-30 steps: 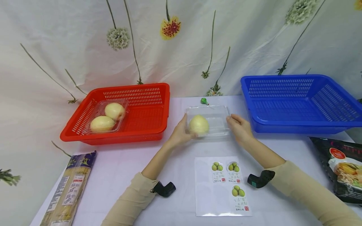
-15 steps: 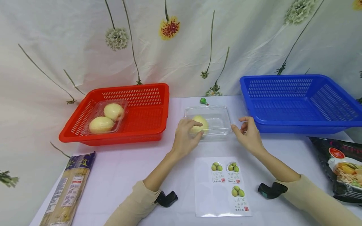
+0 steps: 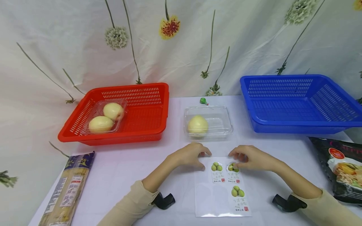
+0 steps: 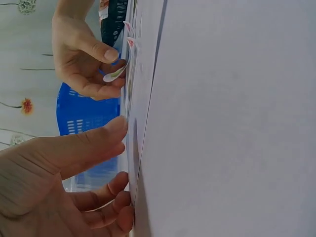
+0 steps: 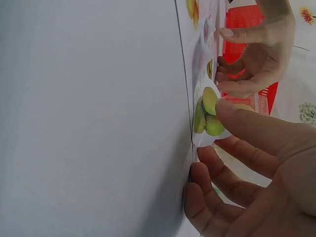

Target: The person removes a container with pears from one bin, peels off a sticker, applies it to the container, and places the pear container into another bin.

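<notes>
White table (image 3: 135, 163) — baskets, clamshell box, sticker sheet, packets

A red basket (image 3: 141, 106), a blue basket (image 3: 297, 103), green-fruit stickers on a white sheet (image 3: 220, 188), flower-printed pale backdrop (image 3: 181, 40).

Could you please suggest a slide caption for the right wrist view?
Right hand peels a pear sticker off the sheet.
</notes>
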A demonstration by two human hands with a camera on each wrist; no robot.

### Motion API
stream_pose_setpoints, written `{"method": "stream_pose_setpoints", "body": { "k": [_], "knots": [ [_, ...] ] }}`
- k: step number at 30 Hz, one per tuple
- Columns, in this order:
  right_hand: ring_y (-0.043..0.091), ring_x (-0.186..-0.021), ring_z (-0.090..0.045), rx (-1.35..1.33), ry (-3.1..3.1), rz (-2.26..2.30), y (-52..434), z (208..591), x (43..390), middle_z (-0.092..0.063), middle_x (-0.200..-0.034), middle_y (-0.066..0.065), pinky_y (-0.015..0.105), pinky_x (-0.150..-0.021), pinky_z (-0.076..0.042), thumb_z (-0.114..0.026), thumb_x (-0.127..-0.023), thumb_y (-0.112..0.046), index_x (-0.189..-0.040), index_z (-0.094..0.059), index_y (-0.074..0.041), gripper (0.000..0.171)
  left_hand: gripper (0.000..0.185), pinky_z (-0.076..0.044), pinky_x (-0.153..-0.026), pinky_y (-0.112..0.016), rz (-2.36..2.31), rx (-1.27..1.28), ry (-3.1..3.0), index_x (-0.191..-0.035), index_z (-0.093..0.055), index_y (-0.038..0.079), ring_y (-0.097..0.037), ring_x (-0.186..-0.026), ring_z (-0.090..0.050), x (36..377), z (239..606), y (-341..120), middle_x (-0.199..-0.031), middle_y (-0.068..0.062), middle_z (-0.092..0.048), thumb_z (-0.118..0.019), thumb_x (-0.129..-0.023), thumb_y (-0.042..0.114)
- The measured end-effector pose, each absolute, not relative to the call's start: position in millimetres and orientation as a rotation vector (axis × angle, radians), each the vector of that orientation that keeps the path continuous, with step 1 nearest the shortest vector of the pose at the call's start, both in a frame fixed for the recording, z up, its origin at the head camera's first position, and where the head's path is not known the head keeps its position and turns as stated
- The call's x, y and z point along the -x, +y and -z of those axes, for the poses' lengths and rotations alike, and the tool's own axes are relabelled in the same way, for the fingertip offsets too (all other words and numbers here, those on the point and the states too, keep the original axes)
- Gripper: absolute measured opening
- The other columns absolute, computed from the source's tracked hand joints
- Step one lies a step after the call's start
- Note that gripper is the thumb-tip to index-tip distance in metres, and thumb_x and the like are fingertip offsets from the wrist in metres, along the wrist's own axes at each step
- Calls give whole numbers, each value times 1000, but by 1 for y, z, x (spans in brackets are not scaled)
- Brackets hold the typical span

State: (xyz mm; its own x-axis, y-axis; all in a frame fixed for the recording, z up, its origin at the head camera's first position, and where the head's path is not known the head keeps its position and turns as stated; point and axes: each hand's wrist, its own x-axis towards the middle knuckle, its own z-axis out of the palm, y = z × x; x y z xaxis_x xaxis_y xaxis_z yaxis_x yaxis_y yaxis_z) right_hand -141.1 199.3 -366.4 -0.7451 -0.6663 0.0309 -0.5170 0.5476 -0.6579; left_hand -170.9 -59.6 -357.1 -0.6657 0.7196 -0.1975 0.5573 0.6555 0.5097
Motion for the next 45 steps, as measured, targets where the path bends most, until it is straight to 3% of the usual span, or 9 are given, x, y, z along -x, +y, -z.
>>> {"method": "stream_pose_setpoints", "body": {
  "k": [6, 12, 32, 40, 45],
  "knots": [
    [5, -71, -48, 966, 2519, 933, 198, 368, 139, -56, -80, -6, 22, -63, -45, -73, -79, -9, -93, -67, -3, 16, 35, -40, -75, -25, -495, -987, 2479, -101, -68, 15, -13, -83, -49, 173, 360, -59, -84, 1, -56, -82, -69, 11],
    [3, -68, -47, 967, 2500, 943, 198, 370, 138, -55, -74, -9, 21, -61, -44, -68, -83, -6, -82, -64, -9, 5, 27, -40, -73, -25, -461, -982, 2474, -90, -66, 17, -13, -82, -47, 175, 361, -59, -82, 2, -54, -81, -69, 10],
    [3, -74, -52, 1013, 2431, 1017, 206, 365, 137, -60, -80, -5, 24, -67, -51, -61, -89, -5, -86, -62, -7, 4, 26, -40, -75, -27, -429, -981, 2475, -90, -65, 17, -15, -84, -49, 175, 359, -57, -84, 0, -55, -81, -70, 10],
    [12, -80, -60, 1019, 2355, 1081, 212, 359, 139, -62, -87, -2, 26, -71, -52, -57, -92, -4, -90, -61, -4, 4, 27, -40, -76, -27, -437, -1001, 2467, -89, -64, 16, -15, -84, -49, 175, 358, -58, -84, 0, -55, -81, -69, 10],
    [11, -81, -59, 1027, 2325, 1132, 216, 360, 140, -62, -88, -1, 26, -73, -52, -57, -92, -3, -90, -60, -3, 4, 27, -39, -75, -26, -442, -1004, 2464, -88, -63, 16, -15, -84, -48, 175, 360, -58, -83, 0, -54, -81, -69, 10]
  ]
}}
